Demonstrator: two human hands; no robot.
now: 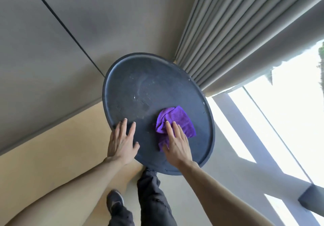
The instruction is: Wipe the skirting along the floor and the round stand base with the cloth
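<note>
A round dark disc (pixel 140 89) with a raised rim fills the middle of the view, dusty and speckled with pale marks. A crumpled purple cloth (pixel 178 118) lies on its near right part. My right hand (pixel 177 145) presses flat on the cloth's near side, with the fingers over it. My left hand (pixel 122 141) rests flat on the disc's near left rim, fingers spread, holding nothing. A grey skirting strip (pixel 52 125) runs along the foot of the wall at the left, above the tan floor. Whatever is under the disc is hidden.
A pleated grey curtain (pixel 236 32) hangs just behind the disc at the upper right, beside a bright window (pixel 289 94). My dark trouser legs and a shoe (pixel 114 202) stand below the disc. A dark block (pixel 312 197) sits at the right edge.
</note>
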